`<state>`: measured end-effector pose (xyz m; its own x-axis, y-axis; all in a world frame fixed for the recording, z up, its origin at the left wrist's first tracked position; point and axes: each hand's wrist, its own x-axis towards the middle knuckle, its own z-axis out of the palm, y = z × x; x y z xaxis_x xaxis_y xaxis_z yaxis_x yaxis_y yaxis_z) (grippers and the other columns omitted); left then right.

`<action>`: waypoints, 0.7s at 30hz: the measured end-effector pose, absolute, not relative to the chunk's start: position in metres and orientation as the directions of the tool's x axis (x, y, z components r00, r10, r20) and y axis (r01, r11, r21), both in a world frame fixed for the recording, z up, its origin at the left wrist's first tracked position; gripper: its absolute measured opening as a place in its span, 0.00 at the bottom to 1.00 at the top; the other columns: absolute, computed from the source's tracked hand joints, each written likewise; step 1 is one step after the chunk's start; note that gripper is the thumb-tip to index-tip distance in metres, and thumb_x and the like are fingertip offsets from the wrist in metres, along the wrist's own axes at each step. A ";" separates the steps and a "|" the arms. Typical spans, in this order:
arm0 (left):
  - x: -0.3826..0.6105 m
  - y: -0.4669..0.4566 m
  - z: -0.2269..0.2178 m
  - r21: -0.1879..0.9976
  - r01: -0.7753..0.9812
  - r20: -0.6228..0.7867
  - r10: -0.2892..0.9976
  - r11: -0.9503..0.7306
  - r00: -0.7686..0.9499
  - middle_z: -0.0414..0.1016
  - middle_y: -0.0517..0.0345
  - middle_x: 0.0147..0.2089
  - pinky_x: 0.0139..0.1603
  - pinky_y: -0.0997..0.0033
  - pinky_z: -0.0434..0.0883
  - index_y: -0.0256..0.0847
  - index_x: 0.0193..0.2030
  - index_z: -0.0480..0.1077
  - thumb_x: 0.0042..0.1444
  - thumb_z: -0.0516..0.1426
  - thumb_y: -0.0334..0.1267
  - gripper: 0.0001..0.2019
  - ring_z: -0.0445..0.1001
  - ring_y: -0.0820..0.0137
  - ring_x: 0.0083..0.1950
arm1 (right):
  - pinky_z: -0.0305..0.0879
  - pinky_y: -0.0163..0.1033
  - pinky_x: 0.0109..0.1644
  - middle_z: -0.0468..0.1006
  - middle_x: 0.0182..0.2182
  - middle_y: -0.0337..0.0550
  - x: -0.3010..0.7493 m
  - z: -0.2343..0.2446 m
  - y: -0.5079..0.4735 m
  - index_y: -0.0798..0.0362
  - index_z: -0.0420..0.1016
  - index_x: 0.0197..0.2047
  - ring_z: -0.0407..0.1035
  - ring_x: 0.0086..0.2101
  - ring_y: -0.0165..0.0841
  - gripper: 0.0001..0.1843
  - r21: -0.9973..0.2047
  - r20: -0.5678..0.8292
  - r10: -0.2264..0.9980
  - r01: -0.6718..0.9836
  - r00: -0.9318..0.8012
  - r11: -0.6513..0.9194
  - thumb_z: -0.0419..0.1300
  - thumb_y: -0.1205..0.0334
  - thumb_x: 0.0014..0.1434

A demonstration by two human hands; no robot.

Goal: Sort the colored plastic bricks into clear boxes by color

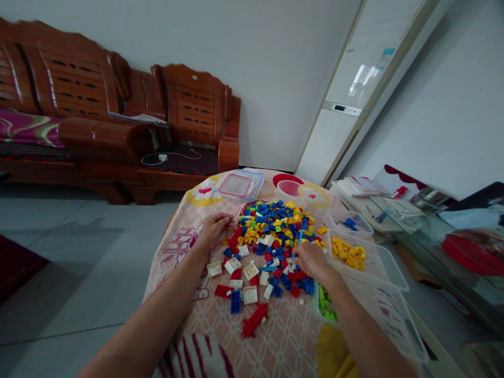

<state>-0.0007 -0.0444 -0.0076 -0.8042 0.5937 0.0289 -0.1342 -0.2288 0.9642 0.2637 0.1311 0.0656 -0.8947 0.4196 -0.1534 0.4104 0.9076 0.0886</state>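
Observation:
A heap of small toy building bricks (pixel 271 223) in blue, yellow, red, green and white covers the middle of the cloth. At its left edge, my left hand (pixel 217 229) is closed with fingers curled; what it holds, if anything, is hidden. My right hand (pixel 312 258) reaches into the right side of the heap. Its fingers are drawn together among red and blue bricks, their tips too small to make out. Nearer to me lie larger white bricks (pixel 249 295), a blue brick (pixel 235 302) and a red piece joined from several parts (pixel 255 320).
Right of the heap stand clear plastic boxes with yellow bricks (pixel 348 254), green bricks (pixel 326 304) and a few blue pieces (pixel 350 224). Box lids (pixel 240 185) and a round red-rimmed tub (pixel 289 187) lie at the back. A glass-topped table (pixel 425 231) adjoins on the right.

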 end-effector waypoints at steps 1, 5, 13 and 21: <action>0.000 -0.044 -0.007 0.963 -0.139 0.027 0.594 -0.231 -0.804 0.75 0.53 0.30 0.31 0.72 0.70 0.34 0.32 0.73 0.39 0.65 0.44 0.17 0.72 0.72 0.28 | 0.60 0.35 0.39 0.80 0.35 0.49 0.264 0.065 0.131 0.52 0.79 0.34 0.74 0.41 0.38 0.08 0.090 -0.151 0.412 0.402 -0.899 0.911 0.58 0.63 0.56; 0.001 -0.045 -0.006 0.960 -0.150 0.021 0.595 -0.237 -0.804 0.76 0.53 0.30 0.31 0.72 0.70 0.34 0.32 0.74 0.39 0.65 0.44 0.16 0.72 0.72 0.28 | 0.60 0.36 0.39 0.80 0.33 0.47 0.264 0.066 0.131 0.53 0.78 0.31 0.74 0.39 0.37 0.10 0.023 -0.120 0.377 0.377 -0.919 0.926 0.56 0.64 0.57; 0.001 -0.045 -0.006 0.960 -0.149 0.020 0.590 -0.237 -0.807 0.76 0.53 0.30 0.31 0.72 0.69 0.34 0.32 0.74 0.39 0.65 0.44 0.16 0.72 0.72 0.29 | 0.62 0.31 0.23 0.76 0.21 0.38 0.271 0.075 0.158 0.55 0.75 0.30 0.72 0.22 0.30 0.08 -0.674 -0.079 0.563 0.460 -0.822 0.578 0.57 0.60 0.52; 0.000 -0.045 -0.008 0.963 -0.137 0.030 0.594 -0.234 -0.804 0.76 0.53 0.30 0.31 0.72 0.69 0.34 0.32 0.74 0.39 0.65 0.43 0.15 0.72 0.72 0.28 | 0.67 0.32 0.18 0.76 0.19 0.40 0.302 0.084 0.220 0.58 0.72 0.31 0.72 0.20 0.33 0.14 -0.950 0.028 0.899 0.267 -0.438 0.160 0.65 0.59 0.40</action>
